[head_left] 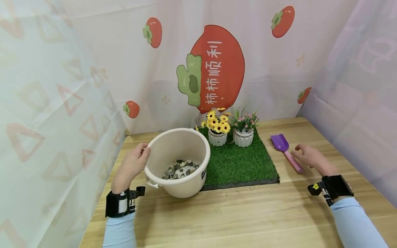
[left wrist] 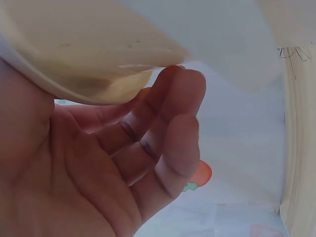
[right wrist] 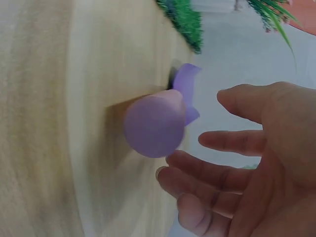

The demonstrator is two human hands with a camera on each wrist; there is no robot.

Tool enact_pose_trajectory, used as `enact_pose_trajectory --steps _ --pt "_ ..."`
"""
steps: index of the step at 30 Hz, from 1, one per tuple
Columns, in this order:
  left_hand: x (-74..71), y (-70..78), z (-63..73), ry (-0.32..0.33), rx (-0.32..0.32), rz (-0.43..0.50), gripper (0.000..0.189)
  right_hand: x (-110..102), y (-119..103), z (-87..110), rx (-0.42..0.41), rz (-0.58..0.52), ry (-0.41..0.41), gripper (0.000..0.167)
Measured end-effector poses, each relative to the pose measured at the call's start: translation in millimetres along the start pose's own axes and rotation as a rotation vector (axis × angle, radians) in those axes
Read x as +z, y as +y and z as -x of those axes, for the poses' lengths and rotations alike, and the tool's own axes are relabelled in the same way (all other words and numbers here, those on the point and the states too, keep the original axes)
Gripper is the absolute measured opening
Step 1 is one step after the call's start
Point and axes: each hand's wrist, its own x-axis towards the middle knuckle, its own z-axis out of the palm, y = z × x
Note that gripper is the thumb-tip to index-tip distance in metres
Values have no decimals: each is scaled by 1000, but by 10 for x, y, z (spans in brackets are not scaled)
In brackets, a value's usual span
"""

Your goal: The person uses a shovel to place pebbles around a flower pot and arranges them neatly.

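My left hand (head_left: 131,165) grips the left rim of a cream-white bucket (head_left: 184,188), which tilts toward me. In the left wrist view, the fingers curl beside the bucket's wall (left wrist: 98,44). Grey and white pebbles (head_left: 182,168) lie at the bottom of the bucket. On the right, a toy shovel (head_left: 291,159) with a purple scoop and a pink handle lies on the table. Just right of its handle hovers my right hand (head_left: 313,160), fingers loosely bent and holding nothing. The right wrist view shows a gap between the thumb and the shovel's handle end (right wrist: 154,126).
Behind and right of the bucket lies a green artificial turf mat (head_left: 238,168) on the wooden table (head_left: 232,217). Two white pots stand at its back, one with yellow flowers (head_left: 217,124), the other with pink flowers (head_left: 244,122). Printed curtains (head_left: 263,62) enclose the back and sides.
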Motion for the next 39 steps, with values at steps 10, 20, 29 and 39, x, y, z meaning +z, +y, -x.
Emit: enact_pose_trajectory --steps 10,20,29,39 --pt "45 22 -16 -28 16 -6 47 128 60 26 56 12 -90 79" --pt "66 1 -47 -35 34 -21 48 175 130 4 35 57 -66 71" --pt "-33 21 -21 -67 24 -33 50 213 -1 -109 6 47 -29 50" --pt "-68 48 -6 -78 16 -68 49 302 -13 -118 35 44 20 29"
